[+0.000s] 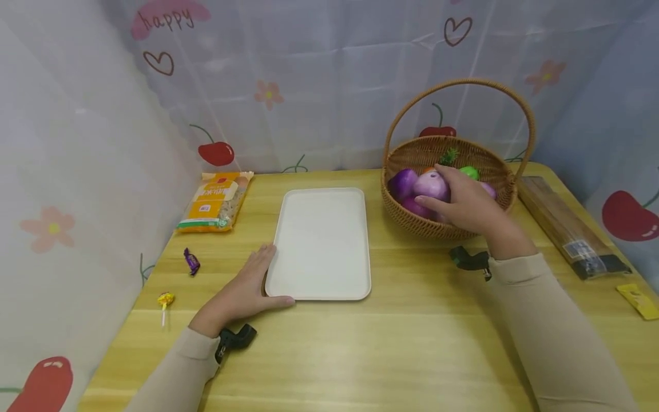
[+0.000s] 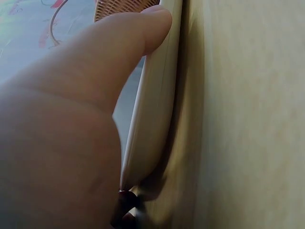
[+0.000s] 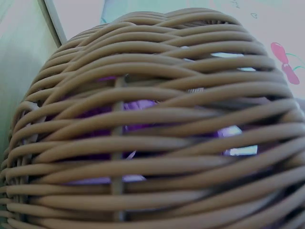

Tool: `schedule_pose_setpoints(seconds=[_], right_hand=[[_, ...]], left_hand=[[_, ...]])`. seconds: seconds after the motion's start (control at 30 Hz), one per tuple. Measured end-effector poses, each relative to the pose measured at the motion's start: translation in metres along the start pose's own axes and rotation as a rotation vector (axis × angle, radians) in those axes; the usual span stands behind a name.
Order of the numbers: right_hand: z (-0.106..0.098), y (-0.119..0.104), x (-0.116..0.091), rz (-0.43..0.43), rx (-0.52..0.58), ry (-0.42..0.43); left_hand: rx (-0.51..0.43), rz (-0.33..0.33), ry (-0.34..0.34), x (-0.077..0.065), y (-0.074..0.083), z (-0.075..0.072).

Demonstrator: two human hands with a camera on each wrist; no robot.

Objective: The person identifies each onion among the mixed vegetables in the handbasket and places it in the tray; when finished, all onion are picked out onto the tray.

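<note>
A pale purple ball-shaped piece [image 1: 429, 186] lies between the thumb and forefinger of the right hand [image 1: 471, 200], inside the wicker basket [image 1: 412, 220]. The thumb and forefinger are spread about it; whether they are clamped cannot be told, as the other fingers are hidden. The piece is probably best cupped round its widest part, since its surface looks smooth and may slip. A darker purple piece [image 1: 403, 182], just past the thumb tip, could be dragged along unless the lift is made straight up. The handle [image 1: 463, 82], arching beyond the fingers, should be avoided. Well leftward, the white tray [image 1: 321, 240] is touched by the left hand [image 1: 247, 292], fingers straight, thumb apart at the near edge; it should be steadied there, not pushed
</note>
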State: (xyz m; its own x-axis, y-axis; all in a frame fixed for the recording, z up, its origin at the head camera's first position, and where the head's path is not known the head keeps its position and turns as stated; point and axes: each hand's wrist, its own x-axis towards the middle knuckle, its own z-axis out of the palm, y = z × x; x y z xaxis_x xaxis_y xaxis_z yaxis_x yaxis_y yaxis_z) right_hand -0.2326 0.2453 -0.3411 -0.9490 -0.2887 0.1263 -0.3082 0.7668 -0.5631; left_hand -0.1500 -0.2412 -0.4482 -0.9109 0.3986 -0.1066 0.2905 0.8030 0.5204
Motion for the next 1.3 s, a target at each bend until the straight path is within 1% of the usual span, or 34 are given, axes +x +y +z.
schedule_pose_setpoints(seconds=[0.2, 0.53, 0.73, 0.87, 1.3], right_hand=[[0.0017, -0.0007, -0.0003, -0.001, -0.044, 0.025], [0.0030, -0.0027, -0.0025, -0.003, -0.056, 0.073], [0.0039, -0.0028, -0.0020, -0.028, -0.057, 0.100], [0.0039, -0.0026, -0.0028, -0.023, -0.065, 0.107], [0.0040, -0.0054, -0.0038, -0.018, -0.057, 0.115]], left_hand=[[-0.005, -0.004, 0.005, -0.0014, 0.0013, 0.0005], [-0.014, 0.023, 0.025, -0.0012, 0.0040, 0.0033], [-0.007, 0.010, 0.014, -0.0010, 0.0044, 0.0018], [-0.003, 0.002, 0.009, -0.0003, 0.0047, 0.0006], [0.003, 0.016, 0.010, -0.0004, 0.0023, 0.0012]])
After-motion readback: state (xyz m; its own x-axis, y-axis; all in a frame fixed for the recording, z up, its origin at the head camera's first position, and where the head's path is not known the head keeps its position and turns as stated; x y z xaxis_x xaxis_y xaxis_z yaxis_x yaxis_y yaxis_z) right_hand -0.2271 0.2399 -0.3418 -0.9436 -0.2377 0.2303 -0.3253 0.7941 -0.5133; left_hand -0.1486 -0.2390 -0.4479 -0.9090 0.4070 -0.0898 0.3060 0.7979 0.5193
